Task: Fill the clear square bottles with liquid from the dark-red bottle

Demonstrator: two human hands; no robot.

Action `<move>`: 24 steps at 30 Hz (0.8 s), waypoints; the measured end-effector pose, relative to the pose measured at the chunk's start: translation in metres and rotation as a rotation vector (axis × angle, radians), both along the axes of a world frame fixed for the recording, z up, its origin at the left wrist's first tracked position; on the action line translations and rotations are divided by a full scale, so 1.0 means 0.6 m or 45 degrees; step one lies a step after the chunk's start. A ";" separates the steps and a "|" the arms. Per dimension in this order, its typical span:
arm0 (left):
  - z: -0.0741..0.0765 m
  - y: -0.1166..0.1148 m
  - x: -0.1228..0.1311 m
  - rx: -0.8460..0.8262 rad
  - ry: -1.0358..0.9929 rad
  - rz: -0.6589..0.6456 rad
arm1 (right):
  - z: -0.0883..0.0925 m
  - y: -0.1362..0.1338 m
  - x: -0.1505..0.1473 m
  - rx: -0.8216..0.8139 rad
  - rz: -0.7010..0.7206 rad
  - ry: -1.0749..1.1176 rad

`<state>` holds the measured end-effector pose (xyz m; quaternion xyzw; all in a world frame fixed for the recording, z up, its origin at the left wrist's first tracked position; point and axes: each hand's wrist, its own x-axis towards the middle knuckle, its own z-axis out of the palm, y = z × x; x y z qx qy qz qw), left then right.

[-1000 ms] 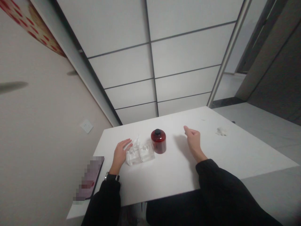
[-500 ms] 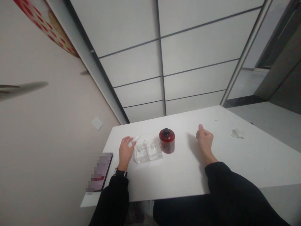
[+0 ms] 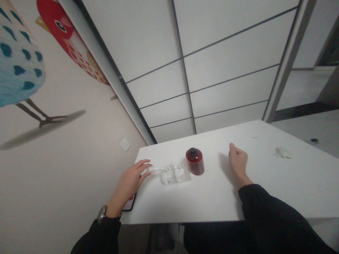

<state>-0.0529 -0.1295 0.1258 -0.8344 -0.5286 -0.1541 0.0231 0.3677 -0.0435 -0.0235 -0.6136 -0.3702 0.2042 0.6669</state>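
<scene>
My left hand (image 3: 132,180) pinches a small white dropper-like piece (image 3: 150,169) between thumb and fingertips. Its thin pointed tip aims right, close to two clear square containers (image 3: 183,174) that stand side by side. Just right of them is a round dark-red bottle (image 3: 195,163) with a black cap, upright and touched by neither hand. My right hand (image 3: 238,163) rests further right as a closed fist, thumb pointing up, with nothing seen sticking out of it. The inside of that fist is hidden.
A phone (image 3: 129,204) lies at the left edge of the white table (image 3: 212,201), partly covered by my left arm. Pale thin flakes or scraps (image 3: 283,152) lie at the right. A wall with painted birds borders the left, and white sliding panels (image 3: 227,84) rise behind.
My left hand has moved left and turned, drawing the dropper-like piece down from a slant to nearly level. My right fist keeps its place on the table. The camera view has swung left.
</scene>
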 end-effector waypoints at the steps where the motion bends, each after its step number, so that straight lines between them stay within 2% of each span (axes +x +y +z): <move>1: 0.008 0.000 0.004 0.008 0.074 0.002 | 0.001 -0.001 -0.001 -0.003 -0.019 0.004; 6: 0.027 0.020 0.027 -0.058 0.264 -0.008 | 0.007 -0.005 -0.006 -0.007 -0.079 0.022; 10: 0.034 0.041 0.057 -0.119 0.221 -0.094 | 0.008 -0.006 -0.007 -0.013 -0.071 0.025; 13: 0.025 0.054 0.081 -0.202 0.129 -0.163 | 0.007 -0.006 -0.007 -0.025 -0.052 0.023; 15: 0.009 0.060 0.091 -0.261 0.032 -0.191 | 0.006 -0.006 -0.006 -0.034 -0.044 0.023; 18: -0.029 0.063 0.090 -0.300 -0.180 -0.167 | 0.003 -0.004 -0.005 -0.044 -0.048 0.021; 24: -0.141 0.053 0.081 -0.237 -0.785 0.076 | 0.001 -0.004 -0.003 -0.087 -0.046 0.013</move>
